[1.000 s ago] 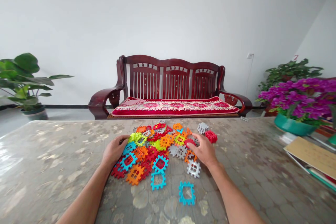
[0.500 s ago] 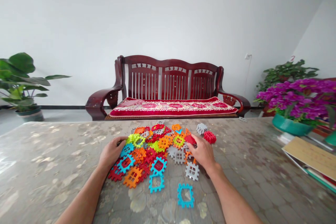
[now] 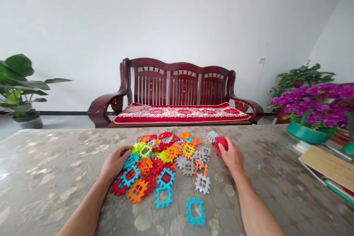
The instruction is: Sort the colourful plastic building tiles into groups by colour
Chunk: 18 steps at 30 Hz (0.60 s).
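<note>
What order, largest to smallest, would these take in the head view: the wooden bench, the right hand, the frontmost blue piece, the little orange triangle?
1. Wooden bench
2. Right hand
3. Blue piece
4. Orange triangle

Apparent size only; the blue piece sits nearer than the triangle.

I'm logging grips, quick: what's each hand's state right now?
Left hand: curled beside lime-green toothed plastic pieces; whether it holds any cannot be told.
Right hand: closed on red toothed plastic pieces.

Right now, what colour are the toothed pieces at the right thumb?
The toothed pieces are red, clearest in the head view.
</note>
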Tool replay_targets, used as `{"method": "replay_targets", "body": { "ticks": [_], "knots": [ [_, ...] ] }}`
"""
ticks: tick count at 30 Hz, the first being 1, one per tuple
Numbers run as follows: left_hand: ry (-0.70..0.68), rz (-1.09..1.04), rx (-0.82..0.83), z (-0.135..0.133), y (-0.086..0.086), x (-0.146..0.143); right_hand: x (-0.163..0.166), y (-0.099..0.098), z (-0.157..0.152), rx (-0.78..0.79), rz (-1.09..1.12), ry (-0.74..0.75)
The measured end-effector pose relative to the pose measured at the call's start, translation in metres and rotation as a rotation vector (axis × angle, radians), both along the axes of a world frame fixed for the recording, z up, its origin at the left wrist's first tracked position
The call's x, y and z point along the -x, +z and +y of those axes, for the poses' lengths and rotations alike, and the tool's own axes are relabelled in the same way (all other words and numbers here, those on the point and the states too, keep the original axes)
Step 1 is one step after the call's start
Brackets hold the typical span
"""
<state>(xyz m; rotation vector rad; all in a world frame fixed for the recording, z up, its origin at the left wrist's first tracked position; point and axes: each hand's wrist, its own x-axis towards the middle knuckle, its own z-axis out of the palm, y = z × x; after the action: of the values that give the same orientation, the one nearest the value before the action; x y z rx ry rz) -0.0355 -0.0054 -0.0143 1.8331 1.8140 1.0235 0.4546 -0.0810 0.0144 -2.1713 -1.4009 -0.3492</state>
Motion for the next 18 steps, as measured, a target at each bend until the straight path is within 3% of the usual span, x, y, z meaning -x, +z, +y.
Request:
{"method": "replay_targets", "body": {
  "ticks": [9,18],
  "knots": [
    [-0.023,0.011,0.013,0.001,-0.003,0.001,0.004,-0.006,0.002,0.024,-0.043,0.000],
    [-0.030,0.042,0.013,0.002,-0.002,0.002,0.001,-0.016,0.010,0.028,0.059,0.011]
  ]
}}
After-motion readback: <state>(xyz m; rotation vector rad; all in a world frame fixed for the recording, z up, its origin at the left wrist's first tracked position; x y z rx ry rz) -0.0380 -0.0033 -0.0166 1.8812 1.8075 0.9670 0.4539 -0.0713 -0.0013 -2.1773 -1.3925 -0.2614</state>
